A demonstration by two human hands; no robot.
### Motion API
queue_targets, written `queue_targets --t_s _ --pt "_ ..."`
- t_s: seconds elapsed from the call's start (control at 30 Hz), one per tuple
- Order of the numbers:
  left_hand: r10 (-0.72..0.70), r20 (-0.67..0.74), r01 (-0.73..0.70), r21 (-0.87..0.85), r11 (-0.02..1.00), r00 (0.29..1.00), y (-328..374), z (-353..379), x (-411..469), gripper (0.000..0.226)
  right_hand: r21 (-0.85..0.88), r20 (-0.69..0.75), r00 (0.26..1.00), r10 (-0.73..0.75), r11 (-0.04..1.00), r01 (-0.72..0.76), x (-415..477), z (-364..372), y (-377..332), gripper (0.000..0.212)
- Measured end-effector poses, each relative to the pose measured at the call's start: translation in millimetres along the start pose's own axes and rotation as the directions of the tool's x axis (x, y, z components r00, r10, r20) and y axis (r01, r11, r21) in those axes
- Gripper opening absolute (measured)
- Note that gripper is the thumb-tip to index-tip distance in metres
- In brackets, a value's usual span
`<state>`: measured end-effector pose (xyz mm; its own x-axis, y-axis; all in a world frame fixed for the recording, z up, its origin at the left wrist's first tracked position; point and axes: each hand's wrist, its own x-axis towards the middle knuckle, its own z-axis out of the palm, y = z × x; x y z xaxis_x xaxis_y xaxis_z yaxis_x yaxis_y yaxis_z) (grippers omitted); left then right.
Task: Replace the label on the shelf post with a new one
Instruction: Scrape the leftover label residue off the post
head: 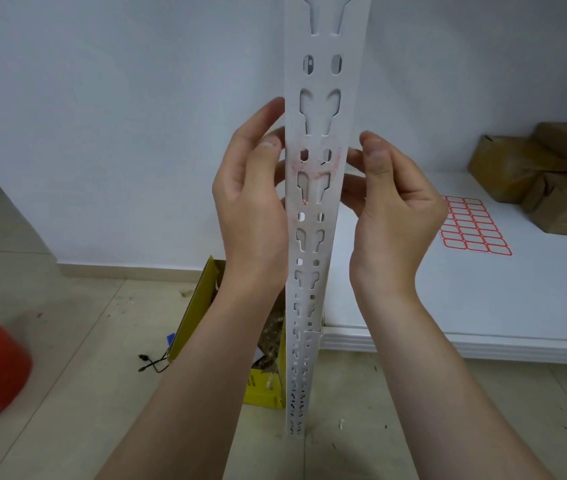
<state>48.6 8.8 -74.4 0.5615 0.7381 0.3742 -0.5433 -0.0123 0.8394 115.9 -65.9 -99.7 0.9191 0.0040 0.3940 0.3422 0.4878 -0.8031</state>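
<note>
Beside the white shelf (483, 289), the upright shelf post (313, 237) stands between our hands. The left hand (251, 202) and right hand (393, 206) flank it with fingers loosely curled; we cannot tell whether either grip pinches the post edge. A label sheet (472, 223) lies on the shelf. Only reddish residue (316, 164) remains on the post, so removal appears finished. Next, we would peel a fresh label.

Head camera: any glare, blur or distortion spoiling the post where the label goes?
Head view: even light, no glare on the shelf post; its reddish residue reads clearly; the wide-angle lens bows and tapers the post downward; fingers of the left hand slightly blurred.
</note>
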Motion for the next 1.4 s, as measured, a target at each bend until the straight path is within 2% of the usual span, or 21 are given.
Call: queue_targets --t_s 0.07,0.1,0.2,0.27,0.33,0.4,0.43,0.5,0.57,0.63,0.87,1.0,1.07,1.17,1.4 --pt "0.037 -0.080 -0.039 -0.017 0.999 0.996 -2 -4 1 0.037 -0.022 -0.075 0.997 -0.016 1.000 0.014 1 -1 -3 0.017" --pt "0.058 -0.129 -0.063 -0.031 0.998 0.990 -3 -6 2 0.039 -0.026 -0.093 0.995 -0.021 0.999 0.019 1 0 -6 0.024" --pt "0.102 -0.203 -0.116 -0.059 0.991 0.974 -3 -14 9 0.039 -0.028 -0.062 0.998 -0.022 0.999 0.020 2 -3 -14 0.062" --pt "0.114 -0.206 -0.124 -0.035 0.992 0.972 -2 -15 9 0.036 -0.076 0.025 0.998 -0.050 0.996 0.052 -2 -4 -19 0.074" --pt "0.110 -0.200 -0.113 -0.004 0.994 0.974 -2 -13 7 0.029 -0.117 0.105 0.988 -0.113 0.985 0.125 -5 -6 -19 0.065" --pt "0.090 -0.149 -0.089 0.009 0.996 0.985 -1 -12 5 0.011 -0.075 0.145 0.962 -0.230 0.967 0.242 -4 -10 -19 0.023" --pt "0.069 -0.101 -0.068 0.014 0.998 0.992 -1 -11 5 0.019 -0.040 0.177 0.952 -0.250 0.965 0.261 -3 -8 -19 0.007" --pt "0.035 0.012 -0.036 0.054 0.998 0.999 -2 -10 5 0.041 -0.058 0.224 0.952 -0.207 0.973 0.225 -2 -2 -24 0.032" --pt "0.026 0.094 -0.033 0.081 0.996 0.995 -1 -7 4 0.044 -0.087 0.275 0.959 -0.073 0.991 0.100 -1 6 -27 0.035" --pt "0.027 0.106 -0.036 0.081 0.996 0.994 0 -6 4 0.042 -0.083 0.327 0.945 0.008 0.996 0.021 -1 10 -27 0.036" --pt "0.080 0.186 -0.104 0.126 0.987 0.979 3 -17 10 0.044 -0.093 0.484 0.875 -0.009 0.994 0.061 11 -6 -15 0.051" --pt "0.077 0.300 -0.112 0.104 0.988 0.951 -2 -30 17 0.052 -0.063 0.580 0.815 -0.007 0.997 0.054 15 -13 -9 0.060" --pt "0.055 0.357 -0.087 0.073 0.994 0.932 -4 -35 19 0.058 -0.061 0.579 0.815 -0.027 0.995 0.076 15 -14 -10 0.062" --pt "0.036 0.421 -0.062 0.048 0.997 0.906 -6 -41 22 0.052 -0.064 0.539 0.840 -0.061 0.991 0.114 14 -12 -14 0.062" --pt "0.018 0.390 -0.004 -0.035 0.999 0.921 -3 -40 18 0.039 -0.186 0.426 0.904 -0.034 0.975 0.124 8 -2 -22 0.053"
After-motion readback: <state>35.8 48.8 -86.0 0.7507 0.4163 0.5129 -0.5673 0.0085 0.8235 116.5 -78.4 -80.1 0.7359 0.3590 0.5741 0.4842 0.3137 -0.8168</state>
